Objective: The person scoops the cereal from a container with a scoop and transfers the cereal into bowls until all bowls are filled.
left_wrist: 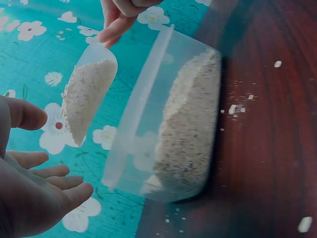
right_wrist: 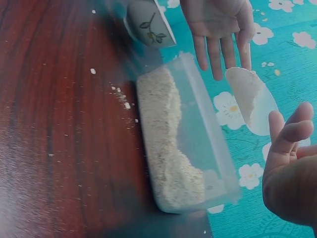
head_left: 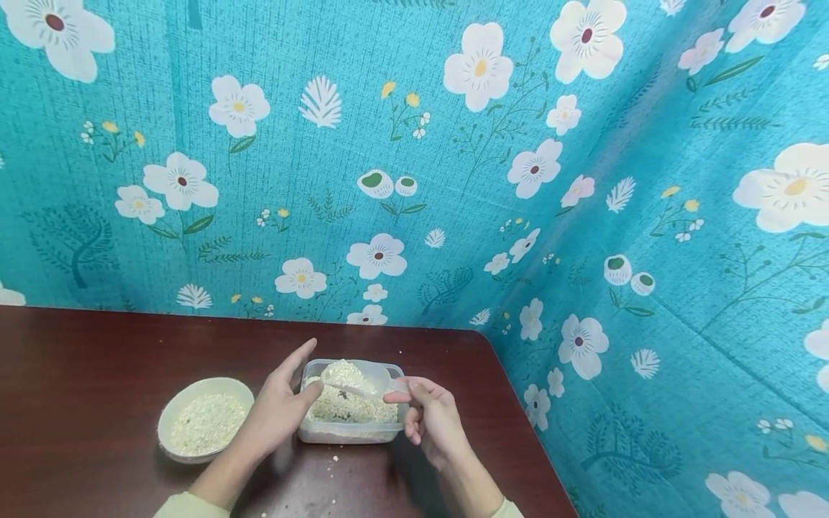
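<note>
My right hand point(head_left: 437, 421) pinches the handle of a translucent plastic scoop point(head_left: 378, 375) heaped with pale oat flakes. The scoop hangs above a clear rectangular plastic container point(head_left: 350, 430), whose own oats point(head_left: 350, 407) slope unevenly against its walls. Left of the scoop, my left hand point(head_left: 278, 406) is held with thumb and fingers spread and grips nothing. In the left wrist view the loaded scoop point(left_wrist: 91, 89) is tilted, apart from the left fingers. Some small dark bits show among the oats in the container.
A white bowl point(head_left: 183, 400) with oat flakes point(head_left: 210, 424) stands left of the container; a leaf design marks its outside point(right_wrist: 151, 29). Loose flakes point(left_wrist: 237, 109) lie on the dark wooden table point(head_left: 78, 403). Turquoise flowered cloth point(head_left: 414, 144) hangs behind and to the right.
</note>
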`<state>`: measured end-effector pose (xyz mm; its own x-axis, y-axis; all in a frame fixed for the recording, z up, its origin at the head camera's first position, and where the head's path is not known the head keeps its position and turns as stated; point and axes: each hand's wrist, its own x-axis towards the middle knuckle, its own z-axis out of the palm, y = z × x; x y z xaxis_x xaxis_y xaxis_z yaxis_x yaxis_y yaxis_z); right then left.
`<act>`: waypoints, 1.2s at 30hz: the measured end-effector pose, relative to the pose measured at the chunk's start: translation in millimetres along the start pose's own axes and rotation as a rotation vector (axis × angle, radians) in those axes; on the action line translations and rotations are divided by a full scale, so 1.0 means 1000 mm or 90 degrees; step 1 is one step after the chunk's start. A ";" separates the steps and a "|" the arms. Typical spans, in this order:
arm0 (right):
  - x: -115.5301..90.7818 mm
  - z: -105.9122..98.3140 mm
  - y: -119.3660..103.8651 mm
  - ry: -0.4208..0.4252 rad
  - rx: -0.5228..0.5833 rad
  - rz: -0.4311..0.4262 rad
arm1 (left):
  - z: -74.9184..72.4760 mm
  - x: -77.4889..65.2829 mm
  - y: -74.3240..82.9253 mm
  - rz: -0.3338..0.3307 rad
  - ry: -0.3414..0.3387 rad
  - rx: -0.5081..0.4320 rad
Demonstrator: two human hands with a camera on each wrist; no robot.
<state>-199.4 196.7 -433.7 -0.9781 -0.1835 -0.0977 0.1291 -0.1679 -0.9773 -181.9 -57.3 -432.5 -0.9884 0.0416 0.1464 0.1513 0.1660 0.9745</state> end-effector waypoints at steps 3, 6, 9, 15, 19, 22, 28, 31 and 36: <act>0.000 0.000 -0.006 0.003 0.003 -0.004 | -0.002 0.003 0.006 0.010 -0.001 -0.003; 0.000 0.000 -0.012 0.007 0.005 -0.009 | -0.003 0.005 0.011 0.018 -0.004 -0.008; 0.000 0.000 -0.017 0.012 0.009 -0.015 | -0.003 0.007 0.016 0.014 -0.013 -0.011; 0.000 0.002 -0.025 0.012 0.013 -0.026 | -0.004 0.009 0.024 0.023 -0.019 -0.016; 0.000 0.002 -0.028 0.010 0.012 -0.032 | -0.004 0.010 0.026 0.021 -0.021 -0.014; 0.000 0.002 -0.029 0.009 0.014 -0.032 | -0.004 0.010 0.026 0.020 -0.022 -0.017; 0.001 0.004 -0.029 0.007 0.010 -0.027 | -0.006 0.010 0.024 0.013 -0.025 -0.024; 0.002 0.005 -0.028 0.008 0.006 -0.023 | -0.008 0.009 0.024 0.007 -0.023 -0.020; 0.004 0.007 -0.026 0.002 0.008 -0.019 | -0.012 0.007 0.021 0.000 -0.010 -0.009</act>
<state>-205.8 193.5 -407.9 -0.9820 -0.1758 -0.0695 0.1024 -0.1852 -0.9773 -185.5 -64.9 -408.7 -0.9880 0.0563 0.1436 0.1506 0.1515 0.9769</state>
